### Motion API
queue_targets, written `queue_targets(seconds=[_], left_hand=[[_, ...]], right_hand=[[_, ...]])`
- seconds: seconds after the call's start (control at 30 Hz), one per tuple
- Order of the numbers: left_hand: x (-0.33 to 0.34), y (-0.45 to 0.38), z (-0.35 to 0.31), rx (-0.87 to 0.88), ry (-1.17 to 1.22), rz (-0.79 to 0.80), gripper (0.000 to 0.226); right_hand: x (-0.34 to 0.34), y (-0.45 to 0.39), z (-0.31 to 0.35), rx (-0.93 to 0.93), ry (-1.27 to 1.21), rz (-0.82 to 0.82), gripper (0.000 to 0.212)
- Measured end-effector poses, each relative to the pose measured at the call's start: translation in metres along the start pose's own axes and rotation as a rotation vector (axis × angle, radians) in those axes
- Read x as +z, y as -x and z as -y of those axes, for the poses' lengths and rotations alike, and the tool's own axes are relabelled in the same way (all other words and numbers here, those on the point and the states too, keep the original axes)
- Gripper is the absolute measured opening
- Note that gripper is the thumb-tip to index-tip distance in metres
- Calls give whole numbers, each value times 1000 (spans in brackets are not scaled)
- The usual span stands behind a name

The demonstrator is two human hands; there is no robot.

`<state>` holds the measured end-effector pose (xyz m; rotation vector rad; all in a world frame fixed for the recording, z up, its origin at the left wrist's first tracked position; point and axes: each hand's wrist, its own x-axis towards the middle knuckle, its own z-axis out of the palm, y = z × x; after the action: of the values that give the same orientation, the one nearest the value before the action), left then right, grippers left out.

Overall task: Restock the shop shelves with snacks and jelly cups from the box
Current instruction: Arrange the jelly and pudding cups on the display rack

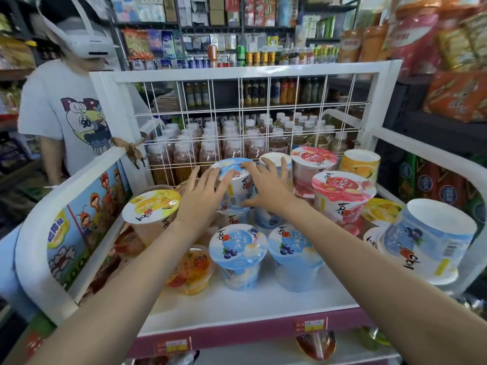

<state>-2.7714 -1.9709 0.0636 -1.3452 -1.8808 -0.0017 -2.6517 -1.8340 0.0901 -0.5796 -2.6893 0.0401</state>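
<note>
Both hands hold one blue-and-white blueberry jelly cup (pixel 235 180) that is tilted on its side on top of other blue cups near the middle of the white display shelf (pixel 263 306). The left hand (pixel 203 196) has its fingers spread and curved over the cup's foil lid and left flank. The right hand (pixel 268 185) wraps the cup's right flank, thumb low against the wall, fingertips reaching onto a neighbouring upturned white cup (pixel 276 159) behind it.

Toward the shelf's front edge stand two upright blue blueberry jelly cups (pixel 238 255), side by side and touching. Just left of them lies a small clear cup of orange fruit jelly (pixel 193 271). At the left edge stands a yellow-lidded jelly cup (pixel 151 208). Pink-lidded peach jelly cups (pixel 342 191) are stacked toward the right back corner, and a large blue cup (pixel 427 238) lies overturned at the right edge.

A white wire grid panel (pixel 250 109) closes the shelf's back edge, with capped drink bottles (pixel 210 143) behind it. A person in a white printed T-shirt (pixel 66 114) stands beyond the left rail.
</note>
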Motion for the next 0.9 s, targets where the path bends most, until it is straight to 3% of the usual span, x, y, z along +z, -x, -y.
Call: queue_targets(seconds=[0.1,0.4,0.47,0.57,0.63,0.8,0.9], left_hand=[[4,0,0,-19,17,-23,88],[-2,-9,-9,-114,146,159,114],[-12,-13,0,-58,167,175,102],[-25,-23,17,-45,307,209,57],[-29,-26,20,-71,338,126,40],[-27,-28,6,-77,384,70,35],[-38,-26,1,-232,496,-42,26]], right_hand=[[2,-3,1,24,-55,-36,76],[4,-10,14,118,-138,-136,59],[4,-9,14,122,-138,-138,61],[1,-9,13,115,-169,-110,65],[-2,-9,11,111,-199,-102,76],[-11,2,-1,129,-318,-112,93],[-11,8,-6,105,-329,-124,94]])
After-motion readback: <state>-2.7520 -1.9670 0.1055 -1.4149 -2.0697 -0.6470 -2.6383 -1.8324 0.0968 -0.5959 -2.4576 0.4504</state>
